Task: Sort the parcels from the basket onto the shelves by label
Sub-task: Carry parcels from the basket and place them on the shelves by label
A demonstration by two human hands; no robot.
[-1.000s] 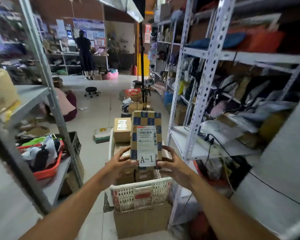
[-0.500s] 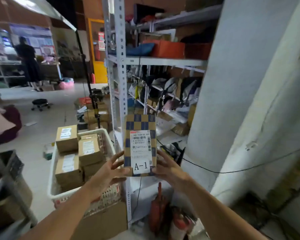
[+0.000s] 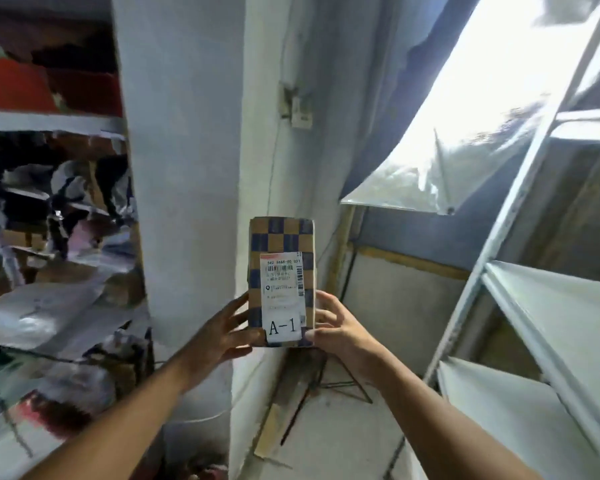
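Note:
A tall brown parcel with blue checks (image 3: 282, 244) stands upright in front of me at the middle of the view. Its white shipping label reads A-1 near the bottom. My left hand (image 3: 222, 332) grips its lower left edge, fingers spread along the side. My right hand (image 3: 338, 329) grips the lower right edge, thumb on the front by the label. The basket is out of view.
A white pillar (image 3: 187, 168) rises straight behind the parcel. A white metal shelf rack (image 3: 541, 306) with bare boards stands at the right. At the left are packed shelves (image 3: 49, 209) with bags. A tripod stand (image 3: 326, 386) sits on the floor below, under a silvery reflector (image 3: 447, 150).
My view has swung to the right: the basket of boxes and the aisle have left the view, and the pillar and the white rack have come in. Both hands still hold the parcel.

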